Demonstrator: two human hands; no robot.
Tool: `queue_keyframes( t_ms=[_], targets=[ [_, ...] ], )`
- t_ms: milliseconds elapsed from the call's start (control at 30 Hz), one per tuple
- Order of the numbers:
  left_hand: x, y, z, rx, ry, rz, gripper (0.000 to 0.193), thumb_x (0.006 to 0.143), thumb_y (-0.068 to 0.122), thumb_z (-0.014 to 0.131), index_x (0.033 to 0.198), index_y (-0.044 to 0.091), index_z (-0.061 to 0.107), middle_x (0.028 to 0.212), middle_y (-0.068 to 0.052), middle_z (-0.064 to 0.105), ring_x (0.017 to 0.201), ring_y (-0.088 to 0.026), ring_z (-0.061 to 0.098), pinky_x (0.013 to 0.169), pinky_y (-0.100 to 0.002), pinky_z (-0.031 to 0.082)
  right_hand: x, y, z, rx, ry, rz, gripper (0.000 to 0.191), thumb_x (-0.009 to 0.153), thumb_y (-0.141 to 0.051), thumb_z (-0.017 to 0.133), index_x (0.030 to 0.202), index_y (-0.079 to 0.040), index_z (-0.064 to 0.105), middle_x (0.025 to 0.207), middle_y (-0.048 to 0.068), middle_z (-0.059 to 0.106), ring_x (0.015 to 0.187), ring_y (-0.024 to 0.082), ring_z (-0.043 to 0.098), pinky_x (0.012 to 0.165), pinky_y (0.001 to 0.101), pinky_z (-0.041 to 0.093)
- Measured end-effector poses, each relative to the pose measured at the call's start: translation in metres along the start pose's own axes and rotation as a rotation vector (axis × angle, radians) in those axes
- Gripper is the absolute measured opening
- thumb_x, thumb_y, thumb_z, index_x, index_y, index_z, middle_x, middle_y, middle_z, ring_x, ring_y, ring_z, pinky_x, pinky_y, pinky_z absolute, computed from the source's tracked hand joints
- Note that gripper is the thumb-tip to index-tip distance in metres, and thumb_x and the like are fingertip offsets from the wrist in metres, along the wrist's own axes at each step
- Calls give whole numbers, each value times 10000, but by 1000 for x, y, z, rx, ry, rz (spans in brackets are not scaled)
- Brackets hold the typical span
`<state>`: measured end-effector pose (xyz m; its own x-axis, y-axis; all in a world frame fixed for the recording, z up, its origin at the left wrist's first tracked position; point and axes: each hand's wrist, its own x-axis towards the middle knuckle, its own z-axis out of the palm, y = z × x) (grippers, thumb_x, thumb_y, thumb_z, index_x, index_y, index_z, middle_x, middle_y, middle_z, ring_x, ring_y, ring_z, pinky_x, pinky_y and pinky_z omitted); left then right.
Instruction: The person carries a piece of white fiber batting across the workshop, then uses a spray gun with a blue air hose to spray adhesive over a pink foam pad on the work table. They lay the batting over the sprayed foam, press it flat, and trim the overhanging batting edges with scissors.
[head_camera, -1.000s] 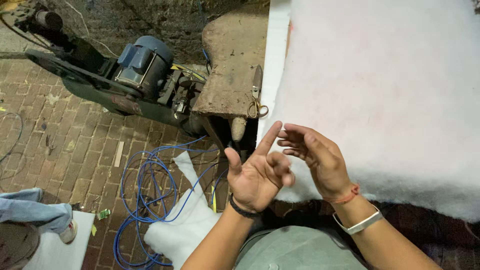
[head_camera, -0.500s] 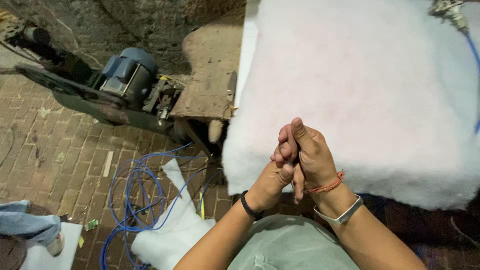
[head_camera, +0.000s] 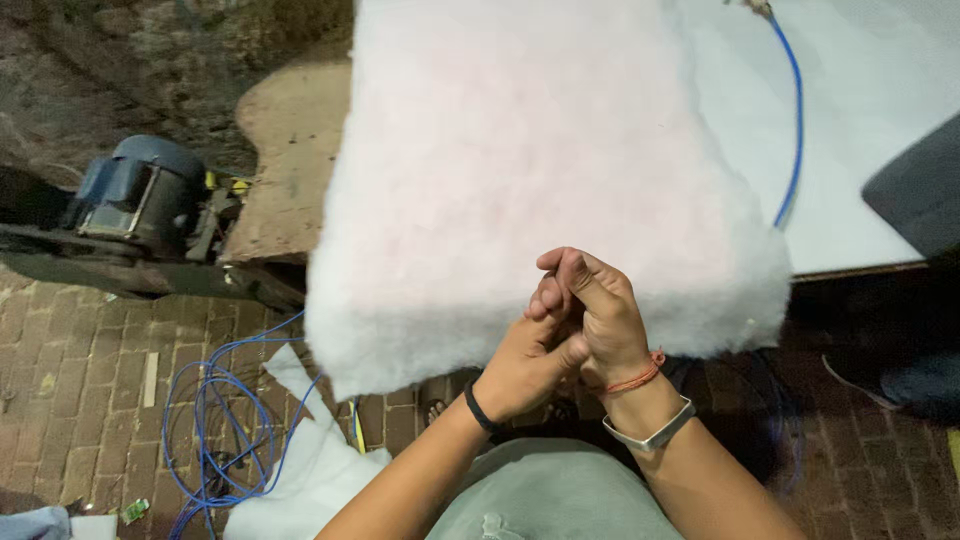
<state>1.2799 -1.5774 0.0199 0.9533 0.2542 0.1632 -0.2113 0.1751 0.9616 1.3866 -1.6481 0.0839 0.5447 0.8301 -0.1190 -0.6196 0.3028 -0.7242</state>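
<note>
My left hand (head_camera: 528, 362) and my right hand (head_camera: 592, 310) are pressed together in front of my chest, the right fingers wrapped over the left. Neither holds any object that I can see. A black band is on my left wrist; an orange thread and a pale strap are on my right wrist. Just beyond the hands lies a thick sheet of white fluffy wadding (head_camera: 520, 170), its near edge hanging over the table's edge.
A white table top (head_camera: 860, 130) carries a blue hose (head_camera: 795, 120). A blue-grey electric motor (head_camera: 135, 195) on a frame sits at left by a brown board (head_camera: 285, 170). Coiled blue cable (head_camera: 215, 420) and white scraps (head_camera: 310, 470) lie on the brick floor. A dark object (head_camera: 920, 190) is at right.
My hands, apart with fingers spread a second ago, came together and now stay clasped. The view swung right, bringing more of the wadding and the table into sight.
</note>
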Motion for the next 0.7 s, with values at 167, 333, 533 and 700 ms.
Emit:
queue_keyframes(
  t_ms=[167,333,533,700],
  targets=[
    [9,-35,38,158,-37,72,679,1007,368,713,1528,0,480,1378,-81,623,1275,-170,577,1091,-328,485,-17,-12,-52,-61,134,2,498,1018,-488,611,942,5,615,642,30,558,621,176,615,641,333,558],
    [10,-57,50,128,-55,-57,572,1013,328,753,1414,-46,591,1163,-79,652,1052,-152,604,909,-312,543,-20,-32,-59,-6,135,37,604,1064,-585,556,817,-34,535,594,22,523,581,173,597,640,362,581],
    [19,-52,35,-349,-84,-105,800,1056,440,670,1688,84,336,1067,-84,538,987,-213,542,860,-358,444,-21,-36,-44,15,217,64,367,903,-426,559,933,-68,632,663,10,563,666,156,597,738,350,551],
    [25,-50,34,-76,-166,60,795,1022,554,643,1551,-2,436,1544,-27,497,1473,-154,415,1224,-339,350,-15,-26,-50,12,157,-44,520,1063,-532,550,811,-78,537,595,-7,481,595,171,559,690,375,550]
  ],
)
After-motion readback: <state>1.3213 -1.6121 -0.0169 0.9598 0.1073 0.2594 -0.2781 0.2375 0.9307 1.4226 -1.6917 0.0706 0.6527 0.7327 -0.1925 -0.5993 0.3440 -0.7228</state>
